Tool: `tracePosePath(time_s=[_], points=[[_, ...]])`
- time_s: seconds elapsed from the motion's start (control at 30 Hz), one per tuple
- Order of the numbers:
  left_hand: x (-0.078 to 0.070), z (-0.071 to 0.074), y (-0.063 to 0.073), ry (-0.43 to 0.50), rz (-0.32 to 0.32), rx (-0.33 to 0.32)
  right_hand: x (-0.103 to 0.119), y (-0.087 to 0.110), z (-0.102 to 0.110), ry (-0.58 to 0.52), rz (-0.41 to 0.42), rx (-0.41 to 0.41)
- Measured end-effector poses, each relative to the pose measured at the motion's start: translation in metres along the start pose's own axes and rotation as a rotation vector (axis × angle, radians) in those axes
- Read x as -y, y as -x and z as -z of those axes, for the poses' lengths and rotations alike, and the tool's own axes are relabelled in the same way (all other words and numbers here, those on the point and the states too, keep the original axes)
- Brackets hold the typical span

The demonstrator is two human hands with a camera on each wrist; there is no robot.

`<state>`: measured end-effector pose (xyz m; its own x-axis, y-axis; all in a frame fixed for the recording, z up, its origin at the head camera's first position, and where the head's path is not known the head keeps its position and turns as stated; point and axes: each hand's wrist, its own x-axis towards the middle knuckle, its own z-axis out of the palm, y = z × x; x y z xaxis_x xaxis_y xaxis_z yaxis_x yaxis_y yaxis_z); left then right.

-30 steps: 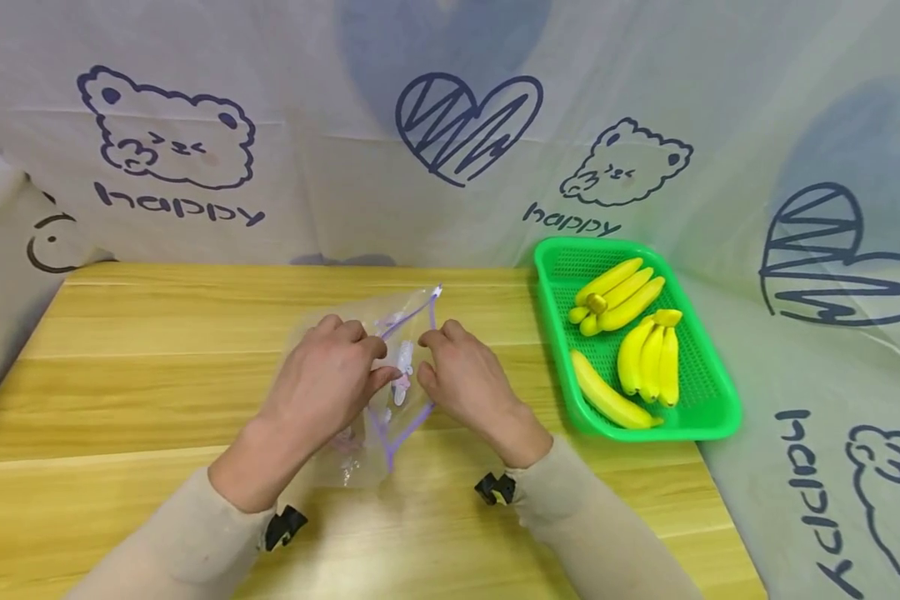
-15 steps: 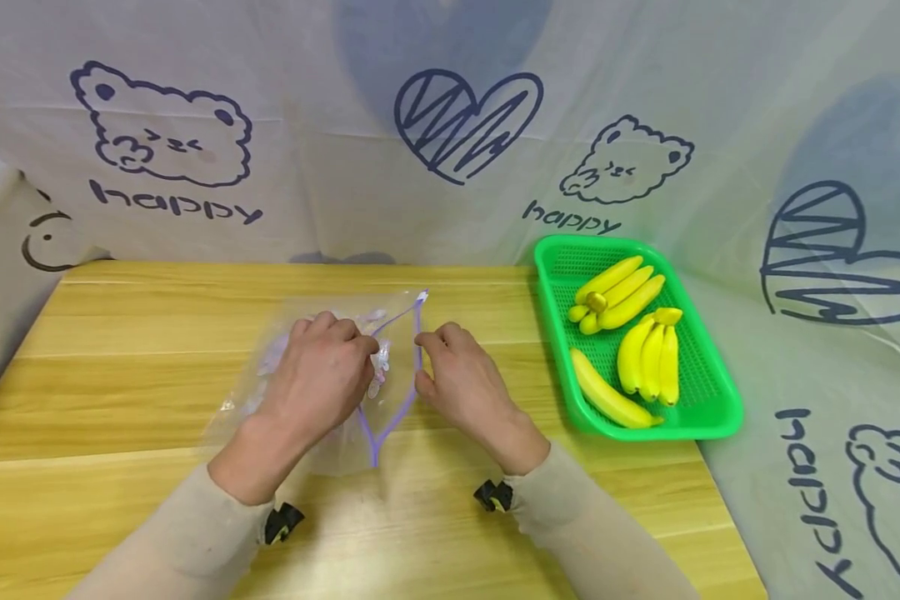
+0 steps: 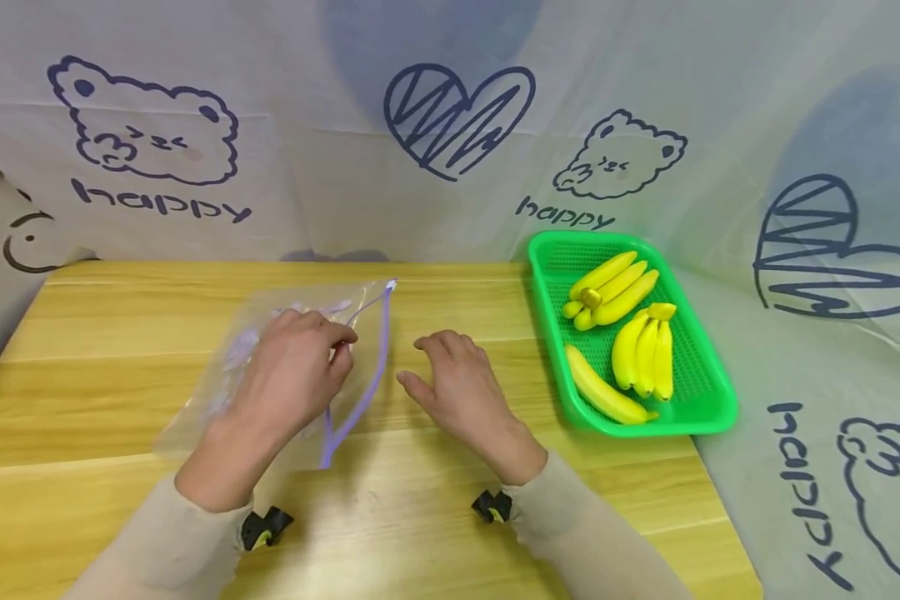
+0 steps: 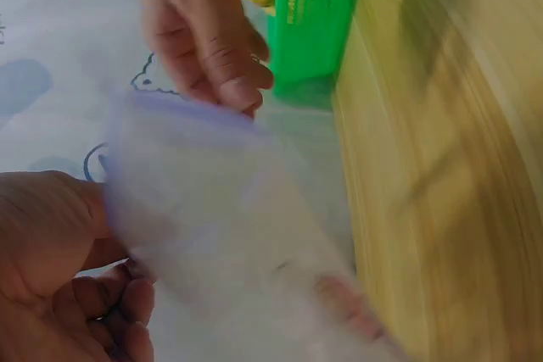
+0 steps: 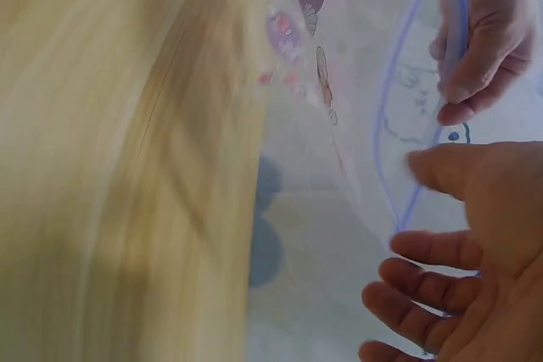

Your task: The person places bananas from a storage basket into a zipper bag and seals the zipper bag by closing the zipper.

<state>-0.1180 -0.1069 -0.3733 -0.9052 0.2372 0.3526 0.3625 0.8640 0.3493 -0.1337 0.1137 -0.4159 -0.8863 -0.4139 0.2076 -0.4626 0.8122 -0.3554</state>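
Observation:
A clear plastic zip bag with a purple zip edge and printed cartoon figures hangs from my left hand. The left thumb and fingers pinch one side of its mouth, which gapes, as the right wrist view shows with the purple zip strip bowed apart. My right hand is just right of the bag, its thumb and fingers spread with nothing between them. In the head view a gap separates it from the bag's edge. Much of the bag lies behind the left hand and forearm.
A green plastic basket stands on the right of the wooden table. Inside it lie two bunches of bananas and a single banana. A printed cloth hangs behind the table.
My left hand has drawn the bag to the left. The right hand has let go of the bag's edge and its fingers have spread, staying almost in place.

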Motion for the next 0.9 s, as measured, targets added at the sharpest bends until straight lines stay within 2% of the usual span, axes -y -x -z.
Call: tracePosePath(time_s=[0.13,0.23,0.33,0.47,0.57,0.67,0.77,0.9], points=[[-0.009,-0.002,0.002,0.083,0.029,-0.022,0.007,0.001,-0.003,-0.225,-0.095,0.038],[-0.016,-0.004,0.002,0.125,0.025,-0.05,0.01,0.002,-0.008,-0.271,-0.129,0.035],[-0.019,-0.005,0.002,0.133,0.029,-0.073,0.009,0.003,-0.011,-0.277,-0.167,0.006],[-0.016,0.0,0.003,0.06,0.043,-0.118,0.001,0.007,-0.012,-0.272,-0.228,-0.013],[-0.01,0.008,0.005,0.011,0.089,-0.15,-0.007,0.01,-0.009,-0.252,-0.279,0.004],[-0.006,0.015,0.006,0.016,0.165,-0.171,-0.013,0.012,-0.005,-0.227,-0.322,0.031],[-0.006,0.021,0.007,0.032,0.2,-0.152,-0.014,0.012,-0.003,-0.196,-0.327,0.038],[-0.011,0.022,0.006,0.07,0.131,-0.073,-0.007,0.011,-0.002,-0.186,-0.266,-0.006]])
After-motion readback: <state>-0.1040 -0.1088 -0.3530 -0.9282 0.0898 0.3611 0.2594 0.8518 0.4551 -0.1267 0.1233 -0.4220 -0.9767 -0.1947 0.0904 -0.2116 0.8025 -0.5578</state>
